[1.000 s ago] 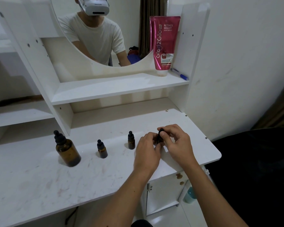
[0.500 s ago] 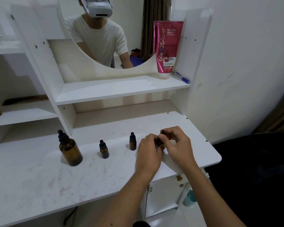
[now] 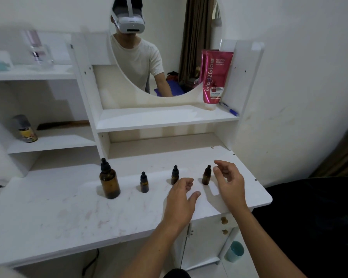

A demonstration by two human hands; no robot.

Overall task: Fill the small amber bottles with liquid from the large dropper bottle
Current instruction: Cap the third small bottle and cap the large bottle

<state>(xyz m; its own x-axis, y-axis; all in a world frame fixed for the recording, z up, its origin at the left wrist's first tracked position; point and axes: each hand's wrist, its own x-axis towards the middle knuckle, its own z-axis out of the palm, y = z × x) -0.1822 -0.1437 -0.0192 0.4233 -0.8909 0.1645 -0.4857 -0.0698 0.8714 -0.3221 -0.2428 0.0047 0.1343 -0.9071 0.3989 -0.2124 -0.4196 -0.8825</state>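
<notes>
On the desk (image 3: 68,213), three small amber bottles (image 3: 144,182), one large dropper bottle (image 3: 109,179); both hands' fingers (image 3: 219,173) loose, empty.

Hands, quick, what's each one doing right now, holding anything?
Left hand: open, fingers loosely curled, holding nothing.
Right hand: open, empty, just right of the rightmost small amber bottle.
</notes>
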